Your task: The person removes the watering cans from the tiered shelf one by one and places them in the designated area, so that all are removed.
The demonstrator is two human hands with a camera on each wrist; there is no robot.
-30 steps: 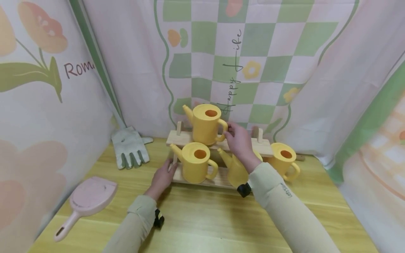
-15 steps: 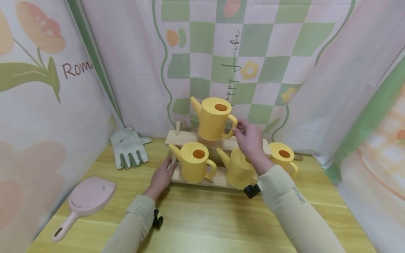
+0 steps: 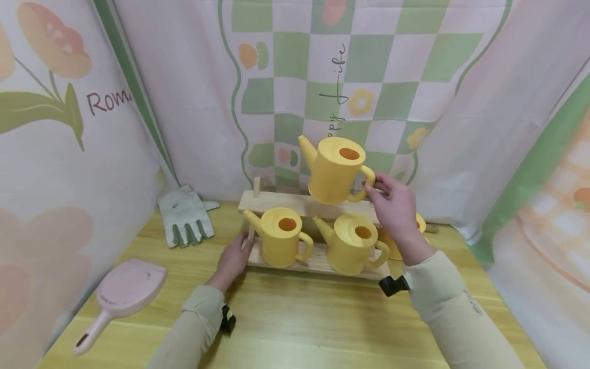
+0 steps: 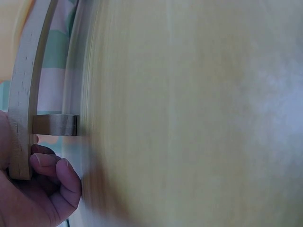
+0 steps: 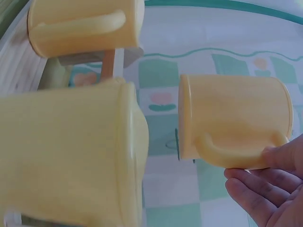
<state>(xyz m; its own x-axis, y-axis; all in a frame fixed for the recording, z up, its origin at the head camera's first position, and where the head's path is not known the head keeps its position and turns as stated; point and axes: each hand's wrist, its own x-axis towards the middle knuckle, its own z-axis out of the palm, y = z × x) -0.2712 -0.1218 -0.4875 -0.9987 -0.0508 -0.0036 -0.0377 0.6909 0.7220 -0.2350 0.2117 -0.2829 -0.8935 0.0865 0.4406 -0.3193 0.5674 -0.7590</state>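
The scene is enclosed by draped fabric backdrops [image 3: 461,102] in pale pink. A green-and-white checked panel [image 3: 350,77] with small flowers and script lettering is printed at the centre. Large orange tulips [image 3: 50,46] are printed on the left cloth. A light yellowish wooden desk [image 3: 299,323] is lit softly and evenly.

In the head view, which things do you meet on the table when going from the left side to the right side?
Pink hand mirror → grey glove → left hand → left yellow watering can → middle yellow watering can → right hand.
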